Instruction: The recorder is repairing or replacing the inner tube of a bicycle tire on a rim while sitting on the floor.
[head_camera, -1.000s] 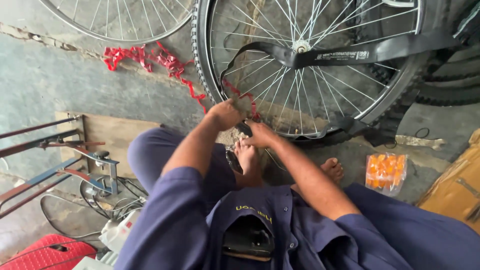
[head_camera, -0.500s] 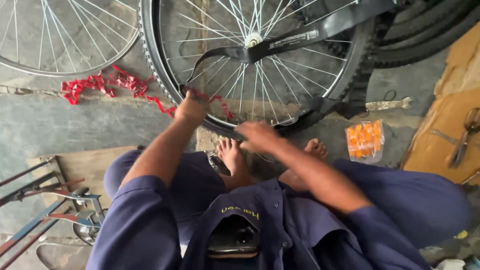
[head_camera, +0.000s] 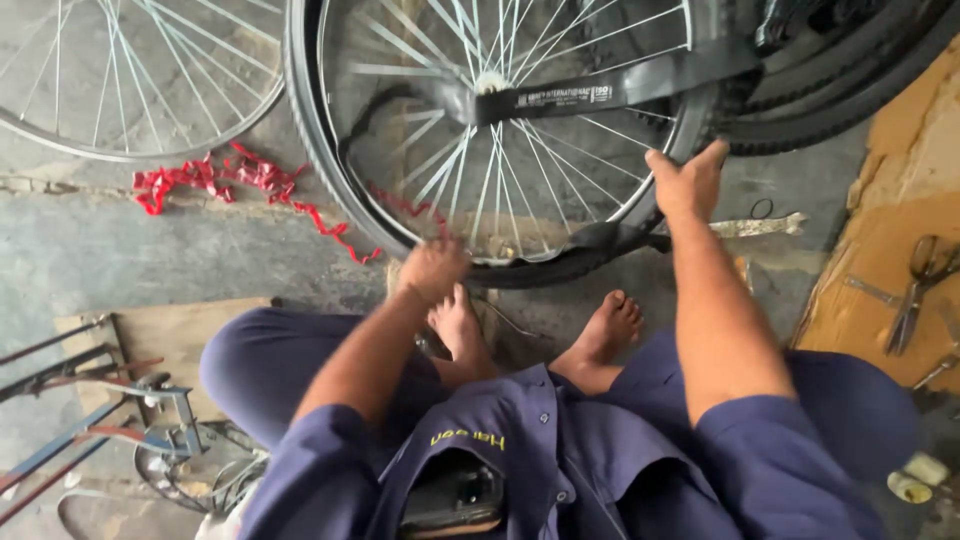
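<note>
A spoked bicycle wheel (head_camera: 500, 150) with a black tyre stands upright in front of me, a black inner tube (head_camera: 620, 85) draped across its spokes. My left hand (head_camera: 432, 268) presses on the lower rim and tyre near the bottom. My right hand (head_camera: 686, 180) grips the tyre at the wheel's right side, fingers wrapped over it. My bare feet (head_camera: 530, 330) rest on the ground just under the wheel. I sit in dark blue work clothes.
A second bare wheel (head_camera: 130, 80) lies at the top left, with red rim tape (head_camera: 230, 185) strewn beside it. More tyres (head_camera: 850, 70) sit top right. Pliers and tools (head_camera: 915, 290) lie on a yellowish board right. A metal stand (head_camera: 110, 410) is at lower left.
The view has shifted left and closer. My right hand moved from the wheel's bottom up to its right side; my left hand slid down to the bottom rim.
</note>
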